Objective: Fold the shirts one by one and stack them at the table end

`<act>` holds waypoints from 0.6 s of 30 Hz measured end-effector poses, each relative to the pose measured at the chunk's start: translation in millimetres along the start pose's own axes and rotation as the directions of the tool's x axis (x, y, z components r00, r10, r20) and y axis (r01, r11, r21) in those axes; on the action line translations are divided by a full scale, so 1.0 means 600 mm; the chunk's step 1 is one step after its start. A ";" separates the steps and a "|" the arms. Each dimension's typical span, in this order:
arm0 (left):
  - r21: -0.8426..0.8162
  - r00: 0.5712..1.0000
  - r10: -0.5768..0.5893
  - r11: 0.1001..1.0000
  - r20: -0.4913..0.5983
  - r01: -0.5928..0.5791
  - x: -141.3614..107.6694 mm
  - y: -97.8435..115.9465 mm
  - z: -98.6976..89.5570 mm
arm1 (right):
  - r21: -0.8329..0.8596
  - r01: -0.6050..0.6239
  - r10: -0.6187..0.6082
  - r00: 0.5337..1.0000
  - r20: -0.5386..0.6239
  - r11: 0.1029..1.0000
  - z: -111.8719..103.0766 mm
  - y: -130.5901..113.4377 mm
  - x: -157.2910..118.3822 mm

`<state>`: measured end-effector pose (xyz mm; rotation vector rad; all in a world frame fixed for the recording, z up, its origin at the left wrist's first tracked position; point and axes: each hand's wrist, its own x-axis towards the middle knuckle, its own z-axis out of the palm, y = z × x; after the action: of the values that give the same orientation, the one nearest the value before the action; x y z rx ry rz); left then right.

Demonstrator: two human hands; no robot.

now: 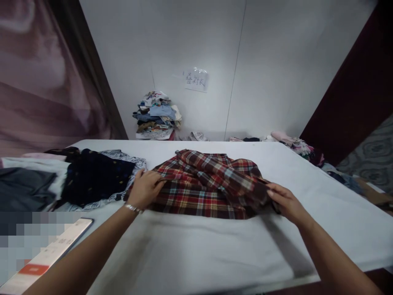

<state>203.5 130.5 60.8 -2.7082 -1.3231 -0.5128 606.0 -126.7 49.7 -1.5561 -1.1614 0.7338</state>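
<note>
A plaid shirt [199, 192] in red, brown, yellow and pale blue lies rumpled across the middle of the white table [215, 250]. At its left edge my left hand [145, 188] pinches the cloth; a bracelet circles that wrist. My right hand [284, 200] grips the shirt's right end, thumb and fingers closed on the fabric, which is lifted a little and casts a shadow on the table. One part of the shirt, perhaps a sleeve, runs diagonally over the rest. Folds hide the collar and buttons.
Dark, white and patterned garments [96, 176] are heaped on the table's left. A phone [58, 250] lies at the front left, near my forearm. Beyond the back edge rises a stack of clothes [158, 116]; more clothes [291, 143] lie past the right edge. A handwritten sign [196, 80] hangs on the wall.
</note>
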 end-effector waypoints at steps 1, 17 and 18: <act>-0.034 0.999 0.019 0.999 0.033 -0.018 -0.026 -0.001 -0.015 | 0.030 -0.049 0.047 0.996 0.075 0.998 -0.010 0.000 -0.024; -0.323 0.991 -0.023 0.944 0.133 0.065 -0.249 -0.032 -0.003 | -0.531 -0.089 0.179 0.977 0.120 0.843 -0.049 0.024 -0.158; -0.313 0.986 -0.024 0.947 0.164 0.075 -0.251 -0.033 0.001 | -0.599 -0.095 0.174 0.982 0.075 0.795 -0.060 0.019 -0.155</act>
<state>102.7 29.9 8.5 -3.0391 -1.4651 -0.5713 609.1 -226.5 41.0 -2.1606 -1.4789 0.5906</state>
